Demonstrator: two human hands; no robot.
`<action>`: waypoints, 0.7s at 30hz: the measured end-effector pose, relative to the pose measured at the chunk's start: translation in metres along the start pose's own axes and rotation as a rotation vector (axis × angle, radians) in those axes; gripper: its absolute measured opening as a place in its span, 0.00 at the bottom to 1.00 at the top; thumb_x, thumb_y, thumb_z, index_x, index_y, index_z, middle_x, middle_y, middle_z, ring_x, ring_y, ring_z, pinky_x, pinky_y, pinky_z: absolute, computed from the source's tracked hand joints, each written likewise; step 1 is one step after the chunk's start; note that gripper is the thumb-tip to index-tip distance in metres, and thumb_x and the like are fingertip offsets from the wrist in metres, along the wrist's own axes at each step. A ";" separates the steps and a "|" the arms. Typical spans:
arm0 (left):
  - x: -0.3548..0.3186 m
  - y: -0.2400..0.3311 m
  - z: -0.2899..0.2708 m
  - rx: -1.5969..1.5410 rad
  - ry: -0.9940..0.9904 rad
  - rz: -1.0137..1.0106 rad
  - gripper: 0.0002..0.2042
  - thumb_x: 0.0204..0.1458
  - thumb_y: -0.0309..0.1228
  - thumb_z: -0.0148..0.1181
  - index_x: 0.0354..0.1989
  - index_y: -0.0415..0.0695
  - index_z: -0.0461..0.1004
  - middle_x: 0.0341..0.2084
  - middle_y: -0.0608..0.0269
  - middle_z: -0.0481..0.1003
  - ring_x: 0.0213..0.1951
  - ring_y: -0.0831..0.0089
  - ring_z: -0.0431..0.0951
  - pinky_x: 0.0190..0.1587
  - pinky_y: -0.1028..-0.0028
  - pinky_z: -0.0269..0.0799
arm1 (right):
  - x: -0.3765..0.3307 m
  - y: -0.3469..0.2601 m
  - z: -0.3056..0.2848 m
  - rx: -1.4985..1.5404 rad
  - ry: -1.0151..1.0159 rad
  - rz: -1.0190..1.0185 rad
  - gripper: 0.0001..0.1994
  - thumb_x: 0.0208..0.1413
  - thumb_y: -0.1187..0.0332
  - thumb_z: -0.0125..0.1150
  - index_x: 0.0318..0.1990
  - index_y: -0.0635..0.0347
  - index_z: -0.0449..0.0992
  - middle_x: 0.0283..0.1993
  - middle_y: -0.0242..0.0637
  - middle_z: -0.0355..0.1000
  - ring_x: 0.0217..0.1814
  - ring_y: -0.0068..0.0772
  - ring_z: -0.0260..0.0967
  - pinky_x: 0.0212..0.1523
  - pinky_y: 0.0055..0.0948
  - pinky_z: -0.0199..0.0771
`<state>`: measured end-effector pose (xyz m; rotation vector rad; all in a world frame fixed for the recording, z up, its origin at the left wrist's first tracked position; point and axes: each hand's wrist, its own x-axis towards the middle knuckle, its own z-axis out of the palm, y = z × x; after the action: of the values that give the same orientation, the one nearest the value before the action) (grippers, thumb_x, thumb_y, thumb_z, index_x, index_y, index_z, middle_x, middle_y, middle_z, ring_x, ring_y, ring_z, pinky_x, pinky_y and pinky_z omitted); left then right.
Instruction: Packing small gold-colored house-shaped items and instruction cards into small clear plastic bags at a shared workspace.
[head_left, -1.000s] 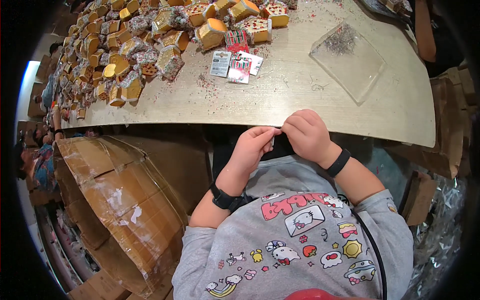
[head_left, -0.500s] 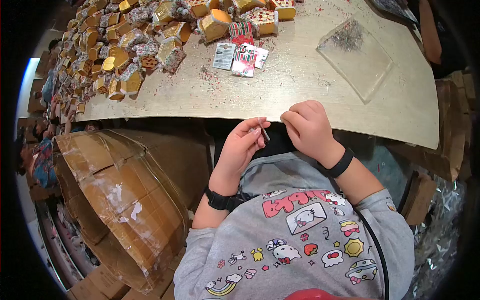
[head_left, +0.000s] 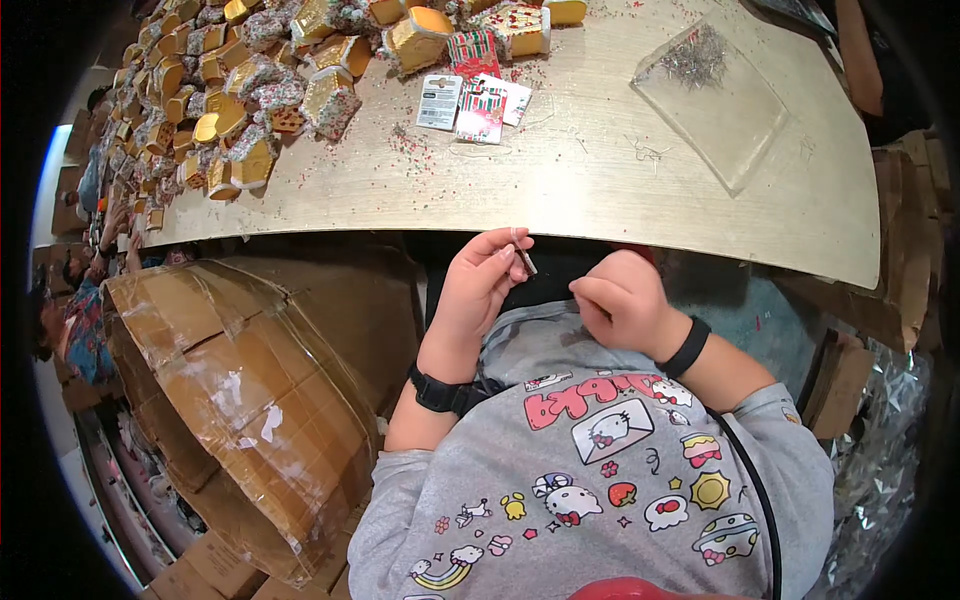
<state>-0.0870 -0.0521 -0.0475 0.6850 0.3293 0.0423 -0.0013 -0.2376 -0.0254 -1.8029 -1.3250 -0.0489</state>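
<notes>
My left hand (head_left: 470, 285) pinches a small thin card (head_left: 525, 258), seen nearly edge-on, just off the table's near edge. A whitish loop or strand shows at the card's upper end. To its right, my right hand (head_left: 632, 305) is closed with thumb and forefinger pressed together. Whatever lies in that pinch, if anything, is too fine to make out. The two hands are apart, over my lap. Beyond them on the table lie a grey-and-white card (head_left: 440, 103) and a striped red, green and white card (head_left: 481, 112), overlapping other cards.
Gold, house-shaped ornaments with sprinkle-covered roofs (head_left: 330, 105) are heaped at the table's far left. A clear shallow tray (head_left: 745, 165) holds thin metal wires (head_left: 695, 62). Loose wires (head_left: 648, 152) and sprinkles lie on the table (head_left: 590, 195). A big cardboard box (head_left: 250, 400) stands at my left.
My right hand has drawn down toward my body, slightly farther from the left hand. My left hand still pinches the card, whose angle has changed a little.
</notes>
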 end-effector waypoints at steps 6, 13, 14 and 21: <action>0.001 -0.001 -0.001 0.027 0.009 0.019 0.11 0.52 0.23 0.46 0.44 0.38 0.69 0.38 0.59 0.73 0.27 0.79 0.68 0.35 0.75 0.68 | -0.001 0.020 0.020 0.034 -0.335 0.641 0.16 0.45 0.68 0.57 0.43 0.62 0.70 0.42 0.50 0.68 0.46 0.50 0.64 0.47 0.37 0.65; -0.017 0.010 -0.018 0.056 0.014 0.112 0.12 0.52 0.25 0.46 0.45 0.38 0.67 0.37 0.61 0.71 0.23 0.82 0.64 0.34 0.75 0.66 | 0.048 0.059 0.060 0.017 -0.321 0.258 0.18 0.50 0.60 0.52 0.47 0.59 0.69 0.46 0.46 0.68 0.48 0.45 0.64 0.50 0.36 0.62; -0.023 0.013 -0.021 0.058 0.018 0.119 0.12 0.52 0.25 0.46 0.45 0.38 0.67 0.37 0.61 0.71 0.23 0.82 0.64 0.34 0.75 0.66 | 0.053 0.062 0.068 0.110 -0.371 0.242 0.18 0.50 0.60 0.52 0.47 0.59 0.69 0.46 0.45 0.68 0.48 0.44 0.64 0.50 0.36 0.62; -0.070 0.030 -0.044 -0.038 0.144 0.340 0.11 0.53 0.24 0.46 0.44 0.40 0.69 0.36 0.61 0.72 0.23 0.81 0.65 0.35 0.74 0.67 | 0.047 0.067 0.091 0.010 -0.408 0.138 0.17 0.51 0.63 0.50 0.47 0.60 0.69 0.44 0.47 0.68 0.47 0.47 0.64 0.49 0.37 0.62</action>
<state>-0.1647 -0.0116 -0.0406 0.6954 0.3463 0.4219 0.0323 -0.1466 -0.0995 -1.9579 -1.4667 0.4207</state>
